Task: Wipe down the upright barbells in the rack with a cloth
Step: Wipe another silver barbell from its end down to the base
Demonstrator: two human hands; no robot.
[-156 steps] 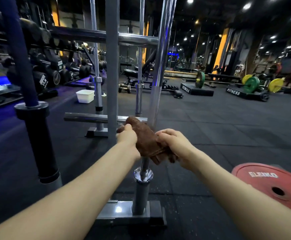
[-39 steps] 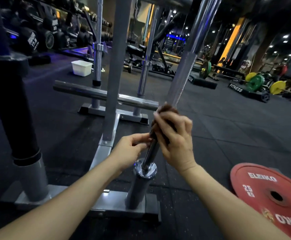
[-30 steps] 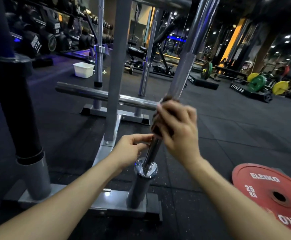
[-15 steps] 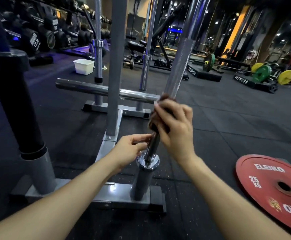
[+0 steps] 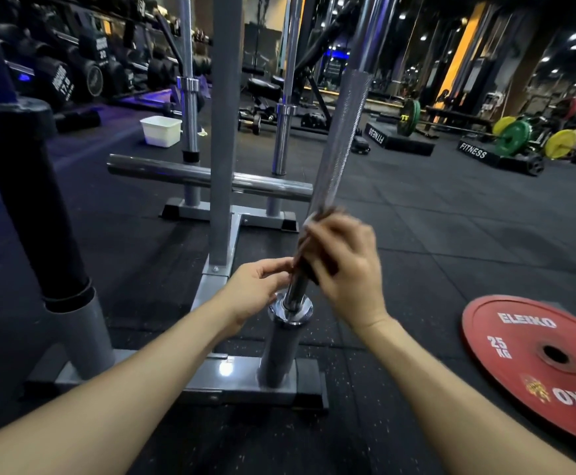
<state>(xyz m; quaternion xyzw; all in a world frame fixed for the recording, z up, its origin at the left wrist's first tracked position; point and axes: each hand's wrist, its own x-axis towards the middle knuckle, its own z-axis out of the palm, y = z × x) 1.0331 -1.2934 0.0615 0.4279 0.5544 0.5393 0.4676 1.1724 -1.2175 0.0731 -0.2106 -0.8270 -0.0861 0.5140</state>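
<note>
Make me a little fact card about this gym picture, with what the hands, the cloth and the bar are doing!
place: gym with a black rubber floor
bar: upright silver steel barbell, standing in a grey metal rack
cloth: brown cloth, wrapped round the bar's lower part
right hand: grips the cloth on the bar
left hand: pinches the bar just above its shiny collar
nearby: round red ELEIKO weight plate flat on the floor; white plastic tub

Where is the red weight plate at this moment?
The red weight plate lies flat on the black floor at the lower right of the head view, right of the right hand.
</note>
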